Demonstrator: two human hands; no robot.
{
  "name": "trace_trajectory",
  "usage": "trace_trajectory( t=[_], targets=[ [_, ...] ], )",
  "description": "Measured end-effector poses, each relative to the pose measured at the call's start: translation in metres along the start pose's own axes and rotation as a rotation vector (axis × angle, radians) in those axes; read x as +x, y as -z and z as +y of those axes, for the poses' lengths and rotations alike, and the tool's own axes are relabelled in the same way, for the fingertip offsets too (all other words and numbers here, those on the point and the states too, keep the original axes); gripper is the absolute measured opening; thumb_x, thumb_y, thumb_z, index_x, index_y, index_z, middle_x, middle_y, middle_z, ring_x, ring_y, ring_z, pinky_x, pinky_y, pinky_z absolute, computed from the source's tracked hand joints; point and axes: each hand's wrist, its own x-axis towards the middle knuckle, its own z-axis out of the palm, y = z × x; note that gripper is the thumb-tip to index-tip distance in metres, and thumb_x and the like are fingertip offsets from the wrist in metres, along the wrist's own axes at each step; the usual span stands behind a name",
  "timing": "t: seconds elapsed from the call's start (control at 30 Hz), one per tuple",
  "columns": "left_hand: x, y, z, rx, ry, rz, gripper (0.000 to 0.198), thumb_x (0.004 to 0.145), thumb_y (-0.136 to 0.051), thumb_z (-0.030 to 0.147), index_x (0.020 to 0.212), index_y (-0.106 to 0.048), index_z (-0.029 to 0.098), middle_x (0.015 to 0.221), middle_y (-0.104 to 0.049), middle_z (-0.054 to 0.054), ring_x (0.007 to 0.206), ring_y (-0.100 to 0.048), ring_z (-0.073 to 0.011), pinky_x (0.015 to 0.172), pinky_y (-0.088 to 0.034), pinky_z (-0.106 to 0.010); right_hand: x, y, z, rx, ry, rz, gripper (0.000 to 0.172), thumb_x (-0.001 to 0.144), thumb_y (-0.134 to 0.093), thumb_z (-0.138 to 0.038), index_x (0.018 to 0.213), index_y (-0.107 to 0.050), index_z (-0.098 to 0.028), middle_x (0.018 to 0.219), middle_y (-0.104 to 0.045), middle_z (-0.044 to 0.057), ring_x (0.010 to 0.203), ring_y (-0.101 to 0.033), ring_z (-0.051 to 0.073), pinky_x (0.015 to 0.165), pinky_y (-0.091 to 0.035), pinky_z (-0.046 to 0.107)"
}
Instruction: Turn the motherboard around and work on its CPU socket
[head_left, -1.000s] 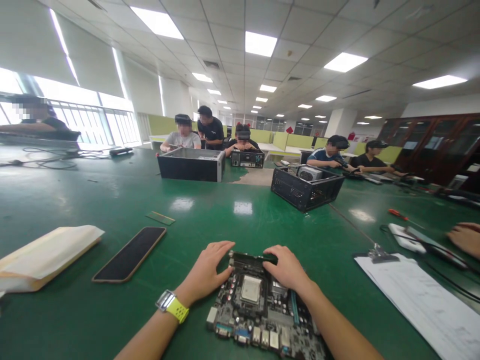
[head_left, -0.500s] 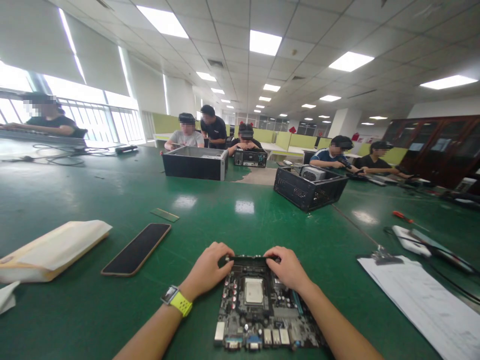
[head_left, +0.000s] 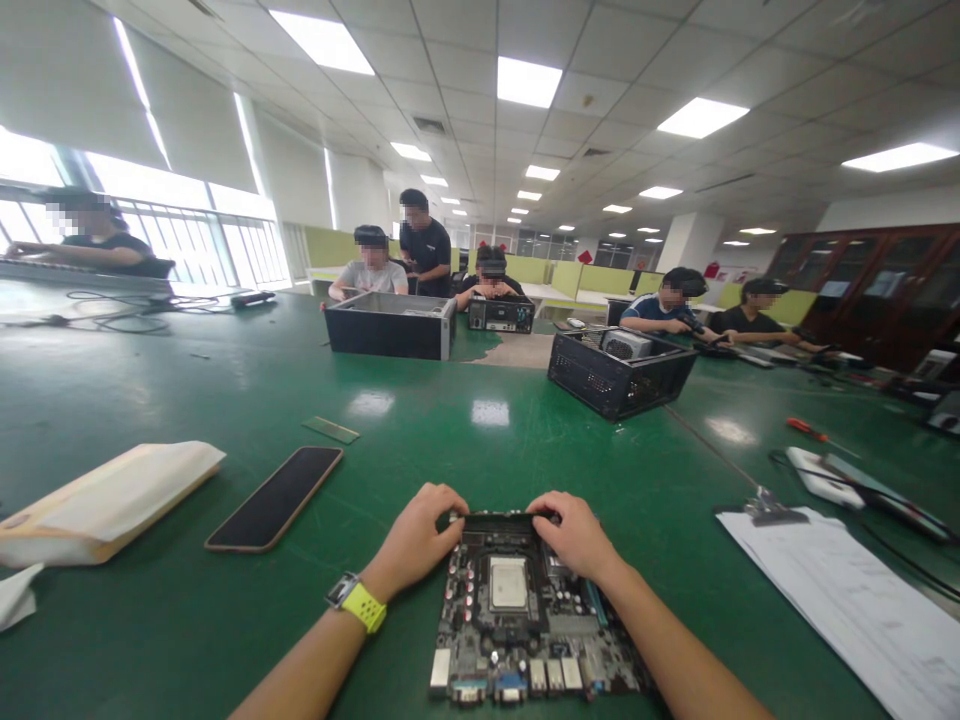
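Observation:
A motherboard (head_left: 540,640) lies flat in front of me with its port side toward me. A silver processor (head_left: 508,583) sits in its socket. My left hand (head_left: 424,527) has thumb and fingers curled closed at the far left corner of the board. Opposite it, my right hand (head_left: 571,535) pinches the far edge at the right, over the other end of the dark memory slots (head_left: 496,524). Fingertips hide the slot ends, so I cannot tell whether a memory stick is seated there. A yellow-strapped watch (head_left: 358,602) is on my left wrist.
Left of the board lie a phone (head_left: 276,498), a green memory stick (head_left: 331,430) and a padded envelope (head_left: 112,500). To the right are a clipboard (head_left: 840,590), a white power strip (head_left: 823,480) and a screwdriver (head_left: 807,430). An open computer case (head_left: 619,372) stands farther back; people sit beyond.
Both hands stay in nearly the same place on the motherboard, which has not visibly moved. In the background the standing person has straightened up a little.

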Motion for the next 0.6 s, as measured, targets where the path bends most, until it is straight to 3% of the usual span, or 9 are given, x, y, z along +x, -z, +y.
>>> trace_trajectory(
  t=[0.23,0.3,0.4,0.5,0.6],
  targets=[
    [-0.001,-0.001,-0.002,-0.012,0.034,0.001,0.013,0.078,-0.052,0.019,0.084,-0.063,0.021,0.086,-0.064,-0.003,0.088,-0.055,-0.0203,0.082,-0.043,-0.033,0.003,0.002,0.002,0.04,-0.016,-0.012,0.028,0.074,-0.05,-0.02,0.097,-0.066,-0.019,0.095,-0.068,0.003,0.09,-0.059,0.017,0.084,-0.043,0.029],
    [-0.001,0.0,-0.001,-0.012,0.041,-0.007,0.014,0.077,-0.052,0.02,0.086,-0.064,0.021,0.086,-0.064,-0.003,0.087,-0.055,-0.0203,0.081,-0.044,-0.033,0.0,0.008,-0.008,0.013,-0.017,0.032,0.029,0.075,-0.051,-0.022,0.1,-0.065,-0.019,0.099,-0.067,0.004,0.093,-0.058,0.018,0.086,-0.042,0.029],
    [-0.001,0.001,0.0,-0.016,0.042,-0.02,0.018,0.076,-0.053,0.019,0.089,-0.064,0.022,0.088,-0.065,-0.003,0.088,-0.055,-0.0204,0.081,-0.044,-0.033,-0.016,0.011,-0.041,-0.072,0.002,0.093,0.03,0.08,-0.05,-0.031,0.103,-0.064,-0.019,0.106,-0.065,0.006,0.101,-0.055,0.021,0.092,-0.04,0.033],
    [-0.001,0.002,-0.001,-0.02,0.049,-0.022,0.021,0.077,-0.053,0.02,0.095,-0.065,0.022,0.09,-0.065,-0.004,0.088,-0.056,-0.0206,0.082,-0.044,-0.033,-0.042,-0.007,-0.084,-0.117,0.052,-0.054,0.048,0.081,-0.05,-0.049,0.12,-0.057,-0.021,0.123,-0.057,0.008,0.113,-0.05,0.026,0.1,-0.034,0.041],
    [0.0,0.002,-0.003,-0.023,0.053,0.001,0.022,0.079,-0.053,0.024,0.099,-0.063,0.022,0.091,-0.065,-0.004,0.088,-0.057,-0.0204,0.082,-0.045,-0.033,-0.065,-0.037,-0.112,-0.179,0.042,-0.276,0.078,0.069,-0.06,-0.059,0.134,-0.044,-0.019,0.141,-0.039,0.014,0.129,-0.031,0.039,0.106,-0.022,0.054]
  ],
)
